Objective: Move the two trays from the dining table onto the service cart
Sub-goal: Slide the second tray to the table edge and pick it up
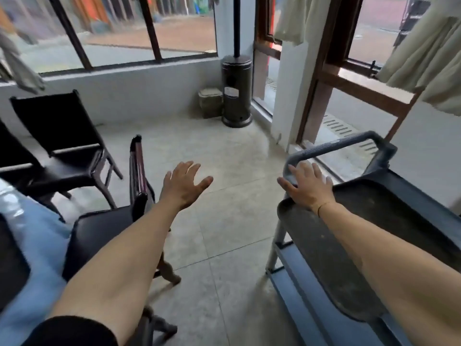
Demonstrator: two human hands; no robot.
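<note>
A dark grey tray (374, 221) lies on the top shelf of the grey service cart (349, 143) at the right. My right hand (306, 188) rests palm down on the tray's far left corner, fingers spread and reaching onto the cart's handle. My left hand (184, 183) hovers open above the floor between the chair and the cart, holding nothing. At the far left edge, a second dark tray (10, 265) sits on the dining table's light blue cloth (37, 245); only part of it shows.
A black chair (99, 231) stands close under my left forearm, with two more black chairs (64, 136) behind it. A dark patio heater (237, 91) and a stone pot (210, 103) stand in the far corner. Tiled floor runs between the chairs and the cart.
</note>
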